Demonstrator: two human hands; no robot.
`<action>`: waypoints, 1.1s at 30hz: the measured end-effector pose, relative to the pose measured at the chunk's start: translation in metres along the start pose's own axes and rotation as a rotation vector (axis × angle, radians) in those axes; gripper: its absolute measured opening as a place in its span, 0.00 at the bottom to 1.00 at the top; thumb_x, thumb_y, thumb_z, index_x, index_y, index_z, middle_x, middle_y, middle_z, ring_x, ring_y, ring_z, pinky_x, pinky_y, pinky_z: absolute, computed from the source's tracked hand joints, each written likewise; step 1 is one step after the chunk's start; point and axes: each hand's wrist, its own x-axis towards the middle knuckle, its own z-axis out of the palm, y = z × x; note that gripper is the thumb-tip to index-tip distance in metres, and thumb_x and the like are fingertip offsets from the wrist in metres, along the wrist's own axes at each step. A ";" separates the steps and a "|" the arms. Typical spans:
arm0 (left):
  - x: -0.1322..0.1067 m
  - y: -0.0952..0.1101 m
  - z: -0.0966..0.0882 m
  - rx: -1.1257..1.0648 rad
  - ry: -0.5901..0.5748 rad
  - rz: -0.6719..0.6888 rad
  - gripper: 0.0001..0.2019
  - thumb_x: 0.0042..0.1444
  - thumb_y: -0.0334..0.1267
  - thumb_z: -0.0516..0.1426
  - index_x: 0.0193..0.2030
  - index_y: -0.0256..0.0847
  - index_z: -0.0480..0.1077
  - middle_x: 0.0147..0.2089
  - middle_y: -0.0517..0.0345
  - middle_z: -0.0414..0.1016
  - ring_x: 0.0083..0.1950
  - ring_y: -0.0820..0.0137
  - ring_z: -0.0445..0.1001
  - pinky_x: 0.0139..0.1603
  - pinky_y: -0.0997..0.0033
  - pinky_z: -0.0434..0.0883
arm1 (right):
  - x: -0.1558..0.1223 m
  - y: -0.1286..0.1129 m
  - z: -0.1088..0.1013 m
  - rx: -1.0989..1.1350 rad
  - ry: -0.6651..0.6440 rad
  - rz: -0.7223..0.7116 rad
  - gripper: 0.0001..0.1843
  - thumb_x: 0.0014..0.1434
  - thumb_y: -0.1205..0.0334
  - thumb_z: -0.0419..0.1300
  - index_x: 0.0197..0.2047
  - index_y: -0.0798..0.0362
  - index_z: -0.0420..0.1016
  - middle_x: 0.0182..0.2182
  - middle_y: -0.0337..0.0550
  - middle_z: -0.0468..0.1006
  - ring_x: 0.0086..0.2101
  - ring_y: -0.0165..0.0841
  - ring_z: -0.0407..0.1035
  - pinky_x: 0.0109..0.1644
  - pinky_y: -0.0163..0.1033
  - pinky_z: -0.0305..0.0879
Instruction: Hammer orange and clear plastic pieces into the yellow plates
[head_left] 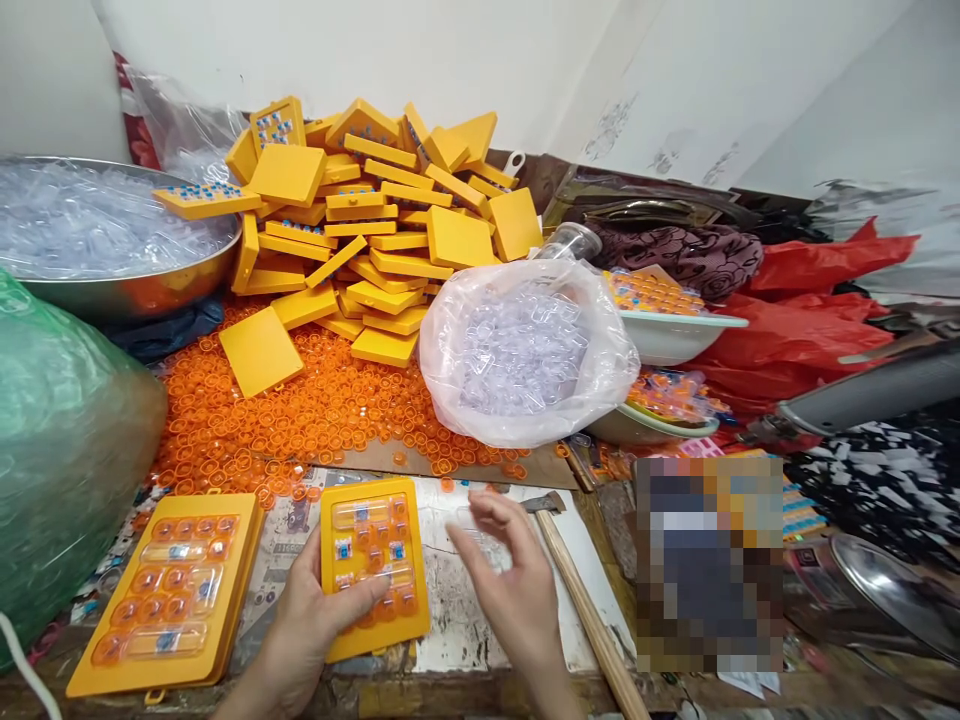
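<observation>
- A jumbled pile of square yellow plastic cases [361, 228] fills the far middle; some show rows of blue-and-white pieces.
- A spread of small orange plastic rings [330, 400] lies before and beneath the pile.
- A bulging green plastic bag [67, 470] stands at the near left.
- A metal basin [142, 295], heaped with clear plastic pieces, sits at the far left.
- A translucent plastic bag [450, 375], open at the top and full of clear pieces, stands right of the pile.
- A wooden-handled hammer [589, 612] lies right of the hands.
- A filled yellow case [135, 676] lies at the near left.
- The held yellow case [397, 632], near the middle, tilts upward; orange rings and clear capsules fill it.
- The left hand [315, 610] grips that case's left side, thumb across its front.
- The right hand [517, 590] hovers just beside, half open, thumb apart from curved fingers; whether it holds anything clear I cannot tell.
</observation>
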 end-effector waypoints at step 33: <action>-0.001 -0.006 0.003 -0.172 -0.007 -0.120 0.44 0.38 0.40 0.71 0.62 0.38 0.57 0.47 0.42 0.79 0.45 0.51 0.79 0.47 0.53 0.75 | 0.010 0.018 0.012 -0.180 0.098 -0.340 0.13 0.63 0.69 0.51 0.43 0.52 0.76 0.38 0.48 0.76 0.39 0.36 0.73 0.40 0.41 0.73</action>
